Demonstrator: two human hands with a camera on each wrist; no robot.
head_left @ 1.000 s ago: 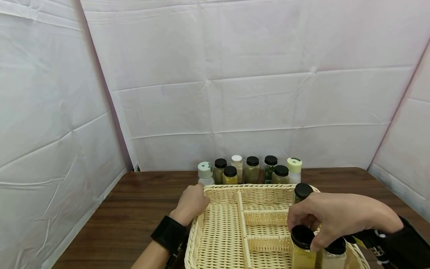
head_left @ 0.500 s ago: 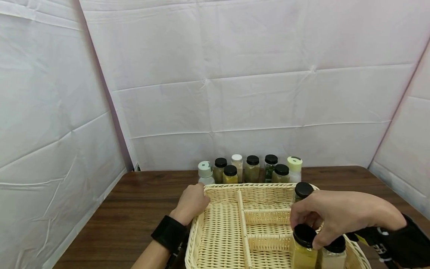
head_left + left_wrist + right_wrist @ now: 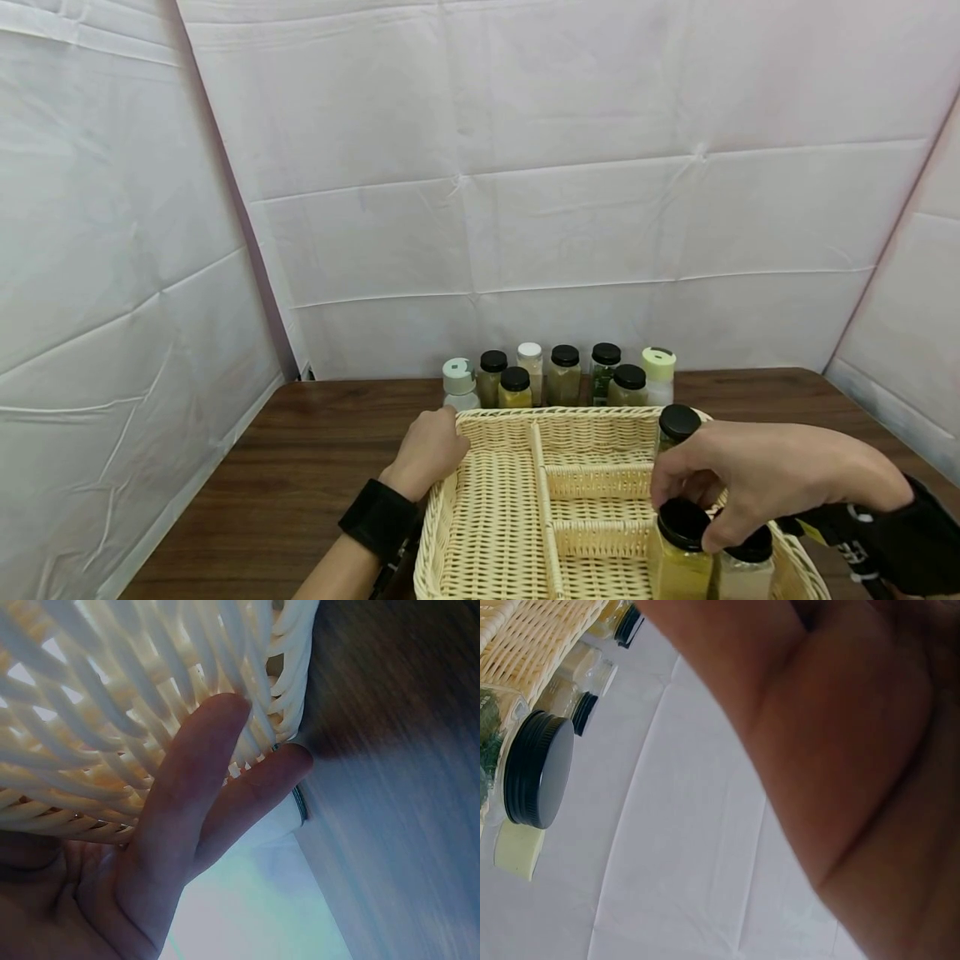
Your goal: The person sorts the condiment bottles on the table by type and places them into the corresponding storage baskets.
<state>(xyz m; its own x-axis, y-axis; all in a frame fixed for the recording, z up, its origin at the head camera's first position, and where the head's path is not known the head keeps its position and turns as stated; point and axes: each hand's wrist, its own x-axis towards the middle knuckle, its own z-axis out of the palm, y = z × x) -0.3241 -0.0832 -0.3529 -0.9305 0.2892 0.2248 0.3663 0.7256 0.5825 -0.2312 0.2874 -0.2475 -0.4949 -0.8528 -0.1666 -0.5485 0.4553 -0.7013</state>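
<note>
The right hand (image 3: 761,475) edges rightward, pinching a square, black-lidded, yellow-filled jar (image 3: 681,575), cut off below the fingers (image 3: 733,527), the left hand (image 3: 426,452) gripping a cream wicker basket (image 3: 491,508).

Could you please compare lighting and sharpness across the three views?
Head: soft, even light, wicker basket fairly clear; left wrist: left hand shadowed, bluish glare on the wooden tabletop; right wrist: right hand dark and soft, black jar lid sharper.
</note>
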